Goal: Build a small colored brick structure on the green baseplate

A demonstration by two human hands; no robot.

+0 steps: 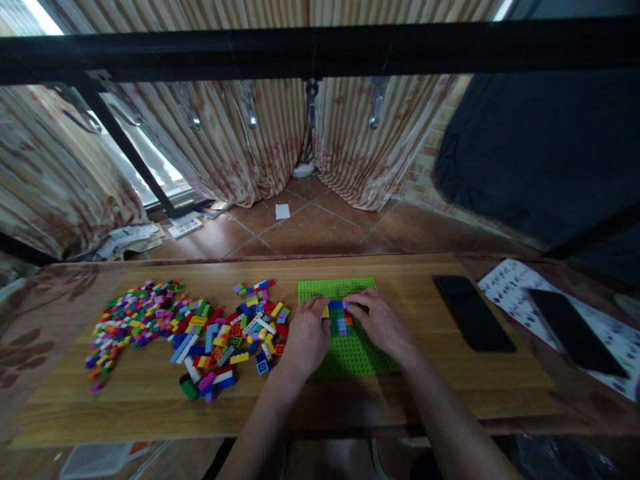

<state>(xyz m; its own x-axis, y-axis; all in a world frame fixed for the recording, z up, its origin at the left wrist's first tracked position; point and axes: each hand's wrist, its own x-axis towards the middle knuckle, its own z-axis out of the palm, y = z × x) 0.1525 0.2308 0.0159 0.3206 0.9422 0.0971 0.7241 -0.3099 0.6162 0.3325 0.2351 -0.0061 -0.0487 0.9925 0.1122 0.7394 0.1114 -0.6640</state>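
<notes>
Green studded baseplate below and right of the frame's centre, flat on a wooden tabletop, bearing a small multicoloured brick cluster. Left hand at the cluster's left side, fingers close together beside a yellow brick; right hand at its upper right, thumb and forefinger close to a purple brick; cannot tell whether clamped on either. Loose bricks heaped at lower left; black phone-like slab at lower right.
</notes>
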